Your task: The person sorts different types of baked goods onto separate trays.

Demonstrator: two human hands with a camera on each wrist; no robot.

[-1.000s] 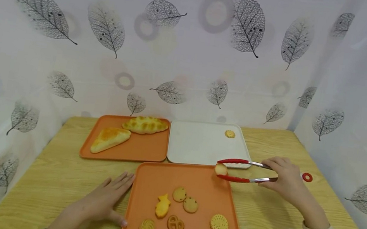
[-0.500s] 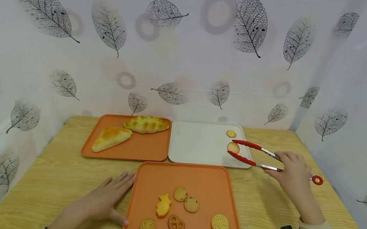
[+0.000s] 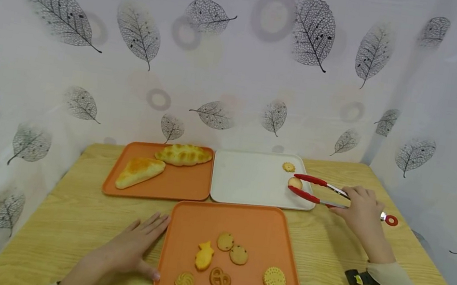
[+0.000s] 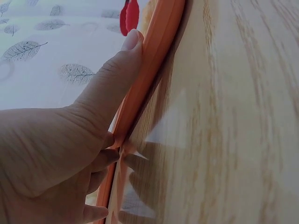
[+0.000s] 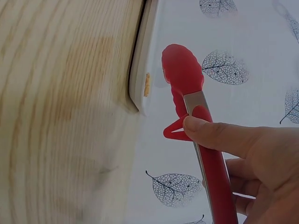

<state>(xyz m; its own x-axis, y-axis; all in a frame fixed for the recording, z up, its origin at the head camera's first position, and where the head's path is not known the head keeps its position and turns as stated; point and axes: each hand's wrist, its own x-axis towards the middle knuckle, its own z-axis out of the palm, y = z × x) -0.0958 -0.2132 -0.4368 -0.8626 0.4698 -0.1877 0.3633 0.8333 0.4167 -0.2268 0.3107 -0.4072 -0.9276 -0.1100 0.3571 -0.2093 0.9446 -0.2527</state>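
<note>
My right hand grips red-and-silver tongs by their handles; in the right wrist view, the thumb lies along the tongs. Between the red tips, a plain round cookie shows over the right part of the white tray. A scalloped cookie lies just beyond, near the tray's far corner. My left hand is spread at the left edge of the near orange tray, its thumb and fingertips at the rim.
On the near tray lie two speckled round cookies, a pineapple-shaped cookie, a pretzel, a swirl cookie and a dotted round cookie. A far-left orange tray bears a triangular bread and a braided loaf.
The tongs have carried the round cookie from the near tray's far right corner to above the white tray, then slightly right. My left hand has stayed at the near tray.
</note>
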